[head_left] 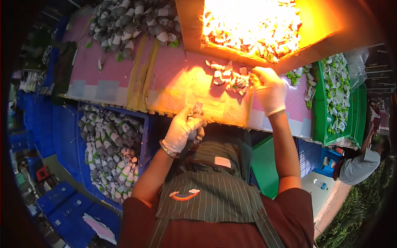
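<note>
My left hand (181,131), in a white glove, is raised at the table's near edge. Its fingers are closed round a small grey piece (197,108) whose kind I cannot make out, because the fingers cover much of it. My right hand (271,91), also gloved, reaches to a loose cluster of small white and dark parts (229,77) on the pink table top (171,82). Its fingertips are bent together at the cluster's right end, and glare hides what is between them.
An open cardboard box (192,25) of small parts stands brightly lit beyond. Grey-and-white bulb-shaped pieces (132,20) are heaped at far left and fill a blue crate (144,142) below. At right a green crate (319,111) holds green-and-white pieces; another person (359,168) sits beyond.
</note>
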The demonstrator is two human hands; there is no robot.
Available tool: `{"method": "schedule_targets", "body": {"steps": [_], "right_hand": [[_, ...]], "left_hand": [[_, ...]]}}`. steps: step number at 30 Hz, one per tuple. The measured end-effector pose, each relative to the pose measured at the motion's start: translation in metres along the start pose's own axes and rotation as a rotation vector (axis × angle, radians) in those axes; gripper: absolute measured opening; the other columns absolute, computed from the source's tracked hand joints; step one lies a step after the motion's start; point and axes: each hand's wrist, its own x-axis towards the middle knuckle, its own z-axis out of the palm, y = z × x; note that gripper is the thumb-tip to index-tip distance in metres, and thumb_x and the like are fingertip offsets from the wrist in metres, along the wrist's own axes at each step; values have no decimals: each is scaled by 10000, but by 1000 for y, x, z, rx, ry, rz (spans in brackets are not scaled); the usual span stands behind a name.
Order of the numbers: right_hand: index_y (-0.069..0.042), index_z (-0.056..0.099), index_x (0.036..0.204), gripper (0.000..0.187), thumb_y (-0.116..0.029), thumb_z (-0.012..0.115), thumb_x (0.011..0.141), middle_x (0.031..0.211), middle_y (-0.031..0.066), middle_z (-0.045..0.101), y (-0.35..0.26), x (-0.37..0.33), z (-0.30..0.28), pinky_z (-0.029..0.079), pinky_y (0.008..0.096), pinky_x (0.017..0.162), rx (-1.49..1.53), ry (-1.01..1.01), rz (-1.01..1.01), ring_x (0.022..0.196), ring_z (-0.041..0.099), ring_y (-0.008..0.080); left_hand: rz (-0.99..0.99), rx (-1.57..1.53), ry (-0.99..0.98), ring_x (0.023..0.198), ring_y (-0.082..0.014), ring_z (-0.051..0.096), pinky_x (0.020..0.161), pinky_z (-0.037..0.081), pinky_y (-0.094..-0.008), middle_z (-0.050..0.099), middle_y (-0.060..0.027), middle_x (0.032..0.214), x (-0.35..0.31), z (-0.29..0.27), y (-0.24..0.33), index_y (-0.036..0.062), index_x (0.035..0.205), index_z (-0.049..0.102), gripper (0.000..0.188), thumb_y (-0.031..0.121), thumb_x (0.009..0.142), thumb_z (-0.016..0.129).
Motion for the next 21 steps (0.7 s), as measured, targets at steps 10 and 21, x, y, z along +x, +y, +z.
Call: {"method": "schedule_targets", "body": {"steps": [10, 21], "right_hand": [[8, 606, 996, 230, -14, 688, 782, 879, 99, 625, 29, -36, 4, 501, 302, 661, 110, -18, 182, 737, 617, 224], [-2, 523, 1110, 258, 3, 559, 854, 929, 99, 614, -61, -45, 6, 512, 271, 591, 1440, -429, 791, 765, 620, 172]], "left_hand": [[57, 88, -87, 521, -101, 546, 474, 455, -235, 571, -60, 653, 11, 35, 6, 15, 1124, 486, 337, 187, 890, 655], [0, 172, -141, 546, -104, 550, 511, 459, -238, 591, -46, 729, 11, 32, 4, 18, 1182, 483, 389, 168, 880, 677]]}}
